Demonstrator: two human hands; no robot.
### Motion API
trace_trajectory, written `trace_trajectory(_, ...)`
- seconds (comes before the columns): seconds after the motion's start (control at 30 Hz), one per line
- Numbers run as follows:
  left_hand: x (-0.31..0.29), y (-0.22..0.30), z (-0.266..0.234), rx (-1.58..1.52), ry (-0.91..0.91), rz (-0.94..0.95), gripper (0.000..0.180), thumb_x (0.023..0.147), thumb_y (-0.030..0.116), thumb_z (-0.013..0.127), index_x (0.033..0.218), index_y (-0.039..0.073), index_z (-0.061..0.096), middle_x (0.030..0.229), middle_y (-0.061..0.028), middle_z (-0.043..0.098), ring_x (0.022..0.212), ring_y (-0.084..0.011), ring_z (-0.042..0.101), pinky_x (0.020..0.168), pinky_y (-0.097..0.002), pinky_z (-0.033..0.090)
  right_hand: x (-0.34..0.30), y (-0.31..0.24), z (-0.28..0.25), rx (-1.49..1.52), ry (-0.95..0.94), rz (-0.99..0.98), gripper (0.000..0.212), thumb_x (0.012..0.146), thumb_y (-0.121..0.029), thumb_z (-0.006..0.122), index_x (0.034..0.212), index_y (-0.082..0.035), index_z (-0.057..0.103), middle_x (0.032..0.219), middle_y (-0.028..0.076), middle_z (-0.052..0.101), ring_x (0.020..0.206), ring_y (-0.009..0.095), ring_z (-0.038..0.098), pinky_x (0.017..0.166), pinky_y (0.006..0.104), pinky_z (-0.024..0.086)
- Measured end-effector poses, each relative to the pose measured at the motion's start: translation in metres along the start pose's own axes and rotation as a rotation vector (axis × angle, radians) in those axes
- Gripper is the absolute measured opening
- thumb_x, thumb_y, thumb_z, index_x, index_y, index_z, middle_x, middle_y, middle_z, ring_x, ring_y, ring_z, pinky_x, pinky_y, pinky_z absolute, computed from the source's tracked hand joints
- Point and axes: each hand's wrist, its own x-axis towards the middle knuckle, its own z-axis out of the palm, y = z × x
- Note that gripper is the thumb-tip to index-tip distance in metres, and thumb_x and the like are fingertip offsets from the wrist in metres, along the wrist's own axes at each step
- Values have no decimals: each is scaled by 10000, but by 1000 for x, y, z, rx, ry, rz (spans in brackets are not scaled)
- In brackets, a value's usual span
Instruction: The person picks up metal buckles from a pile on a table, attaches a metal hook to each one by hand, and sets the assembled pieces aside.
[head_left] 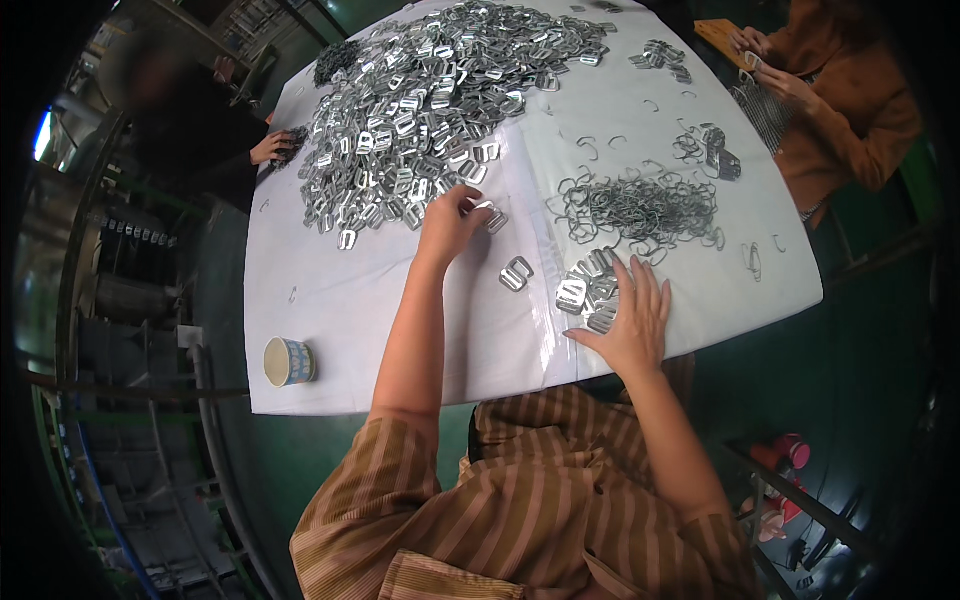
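Observation:
My left hand (450, 225) is at the near edge of a big heap of silver metal buckles (400, 130). Its thumb and fingers pinch a metal slide buckle (493, 219) just above the table. Flat on the table, with fingers spread, my right hand (637, 318) curves around the right side of a small pile of buckles (572, 294). Between the two hands lies a loose buckle (515, 274). Beyond my right hand is a tangle of thin bent wire hooks (645, 212).
The white-covered table (340, 300) has a paper cup (289, 362) near its left front corner. Smaller buckle groups (715, 152) and stray wires lie at the right. Across the left edge a co-worker's hand (272, 148) touches buckles; another person's hands (785, 80) hold a piece at the right.

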Motion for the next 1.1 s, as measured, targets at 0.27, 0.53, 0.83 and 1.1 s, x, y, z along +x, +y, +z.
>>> trace_trajectory(0.27,-12,-1,21,158,62,228,345,643,195,751,911,-4,662,878,-127,594,749,-282,599,703,-357,494,0,0,-1,7,-7,7,1069,491,-498,816,1355,-106,321,1377,168,339,1313,309,264,1085,530,118)
trace_trajectory(0.53,-27,44,10,-76,-208,409,390,574,224,755,880,10,642,852,-101,579,738,-239,579,676,-330,490,0,1,0,4,16,5,1072,485,-498,817,1351,-105,324,1367,168,356,1305,309,277,1083,527,125)
trace_trajectory(0.83,-56,61,18,-167,-356,567,378,586,135,750,930,54,618,914,-72,560,831,-235,559,737,-321,461,0,1,0,17,25,1,1068,486,-500,814,1350,-108,323,1364,166,359,1297,305,295,1083,519,138)
trace_trajectory(1.1,-54,28,-8,-43,-361,477,390,568,60,708,949,57,624,956,-76,552,863,-235,564,773,-317,471,1,0,-1,18,9,12,1061,494,-495,814,1349,-100,325,1370,165,352,1306,303,285,1087,521,127)
